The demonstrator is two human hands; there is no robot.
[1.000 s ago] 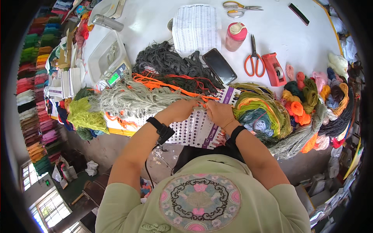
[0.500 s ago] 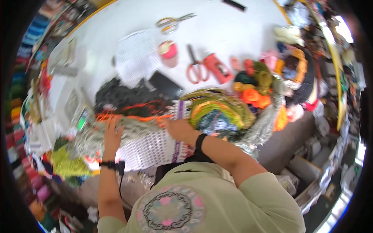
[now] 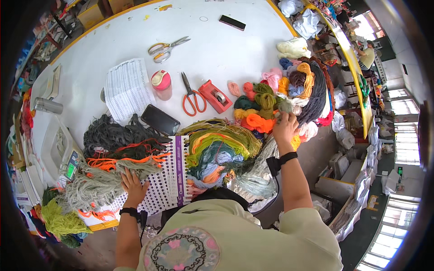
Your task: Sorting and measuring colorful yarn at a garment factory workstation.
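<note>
My left hand [image 3: 132, 186] lies with its fingers apart on a grey yarn bundle [image 3: 86, 187] and the white perforated card [image 3: 156, 187] with a purple-printed edge. Grey and orange strands [image 3: 106, 163] run along the card's holes. At the right, my right hand [image 3: 285, 131] is closed on the upper end of a long grey yarn skein [image 3: 266, 156], beside an orange skein [image 3: 258, 122]. Its fingertips are partly lost in the yarn. Between the hands lies a fan of green, yellow and blue yarn [image 3: 221, 144].
Dark grey yarn [image 3: 106, 135], a black phone [image 3: 160, 119], orange-handled scissors [image 3: 193, 100], a red tape dispenser [image 3: 215, 96] and a pink-lidded cup [image 3: 162, 84] lie beyond. Coloured skeins [image 3: 312, 90] are heaped at right; a scale [image 3: 71, 166] stands at left.
My right hand has left the card's edge, moved right and taken hold of the grey skein. My left hand stays on the grey bundle. The view has turned rightward.
</note>
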